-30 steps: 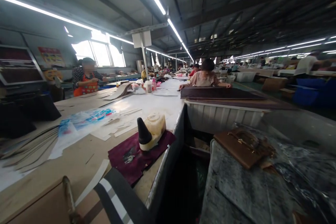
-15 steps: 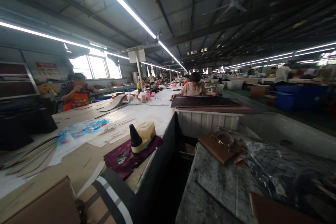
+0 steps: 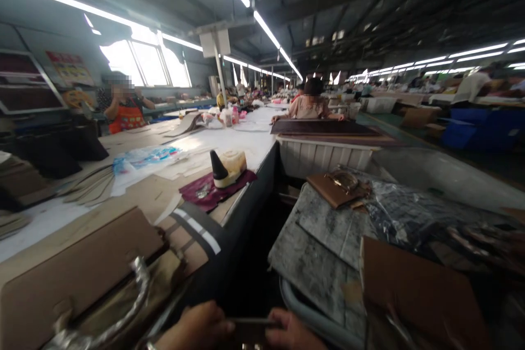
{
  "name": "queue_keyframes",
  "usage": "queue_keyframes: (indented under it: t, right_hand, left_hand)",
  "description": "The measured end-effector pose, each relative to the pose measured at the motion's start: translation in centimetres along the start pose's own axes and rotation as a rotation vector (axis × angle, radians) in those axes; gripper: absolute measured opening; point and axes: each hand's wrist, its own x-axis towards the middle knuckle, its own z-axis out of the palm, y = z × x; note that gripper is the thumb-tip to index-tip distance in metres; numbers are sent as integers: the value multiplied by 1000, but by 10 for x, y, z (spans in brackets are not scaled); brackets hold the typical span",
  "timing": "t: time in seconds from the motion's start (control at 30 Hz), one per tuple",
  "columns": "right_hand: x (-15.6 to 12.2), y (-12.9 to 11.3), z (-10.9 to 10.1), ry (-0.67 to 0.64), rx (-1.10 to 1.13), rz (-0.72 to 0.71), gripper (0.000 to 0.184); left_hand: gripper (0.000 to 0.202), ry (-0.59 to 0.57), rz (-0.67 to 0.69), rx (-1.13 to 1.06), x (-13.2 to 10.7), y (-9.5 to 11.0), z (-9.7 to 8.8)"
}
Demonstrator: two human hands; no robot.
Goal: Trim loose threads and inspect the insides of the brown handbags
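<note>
At the bottom edge, my left hand (image 3: 200,326) and my right hand (image 3: 292,331) face each other with fingers closed. Between them they grip the ends of a dark brown leather-like piece (image 3: 251,326) with a straight upper edge. A small shiny fitting shows below that edge; the rest is cut off by the frame. Left of my left hand, a brown handbag (image 3: 88,262) lies on the worktable, its curved handle (image 3: 139,290) covered in a shiny wrap. Right of my right hand is another brown bag (image 3: 418,290).
On the worktable (image 3: 164,191), a glue bottle with a black cone tip (image 3: 229,167) stands on maroon material (image 3: 197,194). A stained grey cover (image 3: 320,229) carries a small brown bag (image 3: 334,188) beside clear plastic (image 3: 402,219). Co-workers (image 3: 309,104) (image 3: 125,109) sit farther off.
The view has tilted down. Both my hands and the brown piece between them have come into sight at the bottom, and more of both nearby bags shows.
</note>
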Motion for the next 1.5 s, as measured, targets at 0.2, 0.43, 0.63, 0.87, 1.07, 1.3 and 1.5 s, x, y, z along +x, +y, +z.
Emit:
queue_keyframes:
  t: [0.2,0.43,0.63,0.87,1.07,1.3,1.5]
  right_hand:
    - [-5,0,7,-120,232,44,30]
    - [-5,-7,8,-99,186,83,33]
    - [-22,-6,-8,-60,192,138,28]
    - [-35,-9,-11,9,155,169,28]
    - [-28,-15,-8,-33,69,143,26]
    - [-18,-23,-15,-136,-8,227,29]
    - [-11,-27,-22,-179,-155,236,33]
  left_hand:
    - [39,-41,9,-28,-20,0,-15]
    - [33,-76,-121,36,-1,5,-14]
    - [32,-19,-3,130,-5,36,-13]
    - [34,23,-38,223,9,32,-9]
    - [31,-95,-78,162,11,17,-13]
    - [29,-120,-108,165,18,18,-13]
    - [29,-119,-136,188,23,19,-13]
